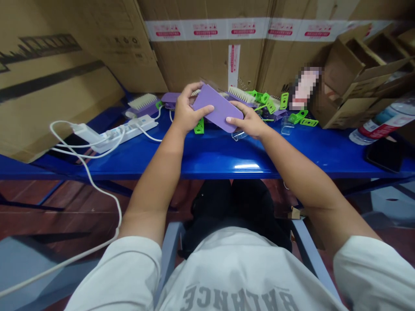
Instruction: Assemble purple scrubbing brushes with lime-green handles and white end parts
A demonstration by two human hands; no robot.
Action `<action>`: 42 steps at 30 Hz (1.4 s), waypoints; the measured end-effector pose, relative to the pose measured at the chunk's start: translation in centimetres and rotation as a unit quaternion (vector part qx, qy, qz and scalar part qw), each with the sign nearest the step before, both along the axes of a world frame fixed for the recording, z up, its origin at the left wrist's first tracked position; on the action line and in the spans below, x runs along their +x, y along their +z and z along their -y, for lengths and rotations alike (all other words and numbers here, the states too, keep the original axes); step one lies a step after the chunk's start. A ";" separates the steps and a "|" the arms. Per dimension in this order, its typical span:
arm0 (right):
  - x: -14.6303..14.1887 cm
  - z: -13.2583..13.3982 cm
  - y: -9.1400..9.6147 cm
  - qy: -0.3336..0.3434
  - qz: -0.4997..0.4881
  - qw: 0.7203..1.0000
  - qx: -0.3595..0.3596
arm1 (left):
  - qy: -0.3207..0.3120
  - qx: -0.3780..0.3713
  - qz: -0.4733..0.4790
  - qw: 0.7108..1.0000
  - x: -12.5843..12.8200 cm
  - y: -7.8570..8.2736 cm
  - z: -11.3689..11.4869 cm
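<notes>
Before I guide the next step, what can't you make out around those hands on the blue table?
Head view only:
- Purple plastic piece: its underside is turned away, and the left hand and right hand cover its edges.
- Clear plastic piece: partly hidden by the right hand.
- Pink-and-white item: pixelated, so unidentifiable.
- Plastic bottle: cut off by the right edge.
- Green plastic parts: overlapping, too small to tell apart.

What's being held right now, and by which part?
A flat purple plastic piece, held in both hands: the left hand grips its left edge, the right hand its lower end.
</notes>
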State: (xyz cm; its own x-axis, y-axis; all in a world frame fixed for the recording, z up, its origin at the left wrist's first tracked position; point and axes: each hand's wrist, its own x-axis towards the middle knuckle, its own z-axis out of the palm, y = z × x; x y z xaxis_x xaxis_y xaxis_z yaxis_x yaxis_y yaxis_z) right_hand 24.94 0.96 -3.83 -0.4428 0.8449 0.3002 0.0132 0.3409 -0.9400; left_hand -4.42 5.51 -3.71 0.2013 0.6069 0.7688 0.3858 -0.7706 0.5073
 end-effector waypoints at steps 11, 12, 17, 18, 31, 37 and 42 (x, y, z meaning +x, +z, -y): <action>0.2 -0.6 -0.1 0.021 -0.058 0.998 -0.010 | -0.044 -0.014 0.082 0.996 0.6 -0.9 -1.4; 0.1 -0.5 -0.1 0.030 -0.069 0.997 -0.022 | -0.063 -0.030 0.080 0.994 1.0 -1.1 -1.4; -0.3 0.6 0.1 0.091 -0.075 0.990 -0.081 | -0.149 -0.086 0.061 0.983 2.3 -2.6 -1.3; -0.4 0.8 0.2 0.099 -0.069 0.989 -0.086 | -0.152 -0.092 0.068 0.982 2.3 -2.8 -1.3; -0.5 1.1 0.3 0.080 0.023 0.995 -0.047 | -0.109 -0.063 0.025 0.992 2.6 -2.5 -0.6; 1.1 -0.2 0.7 -0.081 0.182 0.960 0.198 | -0.006 0.031 -0.001 1.000 1.5 -1.4 -0.8; 2.0 -0.5 1.3 -0.085 0.306 0.913 0.256 | 0.026 0.020 -0.034 0.999 1.6 -1.0 0.4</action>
State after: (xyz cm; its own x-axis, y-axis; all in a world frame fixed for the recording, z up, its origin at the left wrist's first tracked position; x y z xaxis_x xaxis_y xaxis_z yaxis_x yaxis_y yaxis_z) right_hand 26.96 1.42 -2.54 -0.5352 0.7353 0.4159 0.5764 0.6777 -0.4565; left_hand -2.85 5.08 -4.70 0.2233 0.5873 0.7780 0.4580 -0.7678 0.4481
